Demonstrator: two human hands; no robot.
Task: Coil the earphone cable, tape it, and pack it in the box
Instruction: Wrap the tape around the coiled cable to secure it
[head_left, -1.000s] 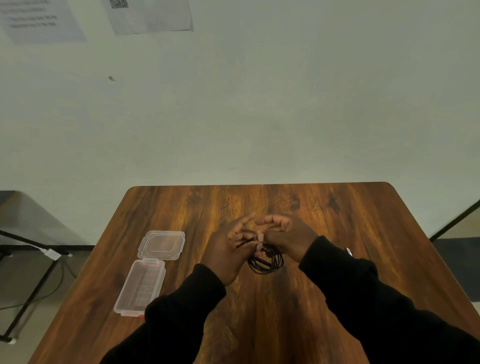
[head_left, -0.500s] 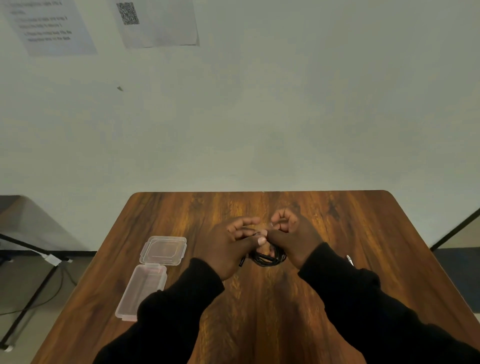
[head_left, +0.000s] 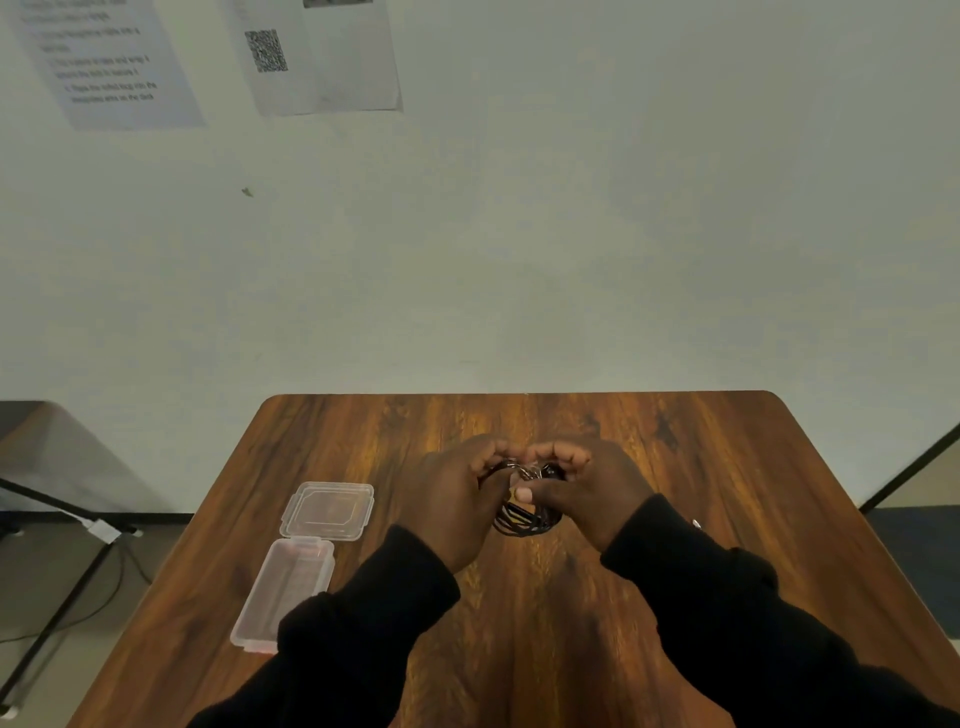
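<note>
Earphone cable (head_left: 524, 521) now gripped tighter by both hands' fingers (head_left: 566, 457), curled closer together.

Two printed sheets (head_left: 111, 62) hang on the pale wall (head_left: 571, 234), one with a QR code (head_left: 266, 50), above the wooden tabletop (head_left: 727, 467).

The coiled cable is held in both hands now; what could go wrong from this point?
1. The coiled cable hangs in loose loops below the left hand and right hand; a relaxed pinch could let it spring open.
2. No tape roll is visible, so reaching for some may free one hand.
3. The open box lies close to the left sleeve, which might push it.
</note>
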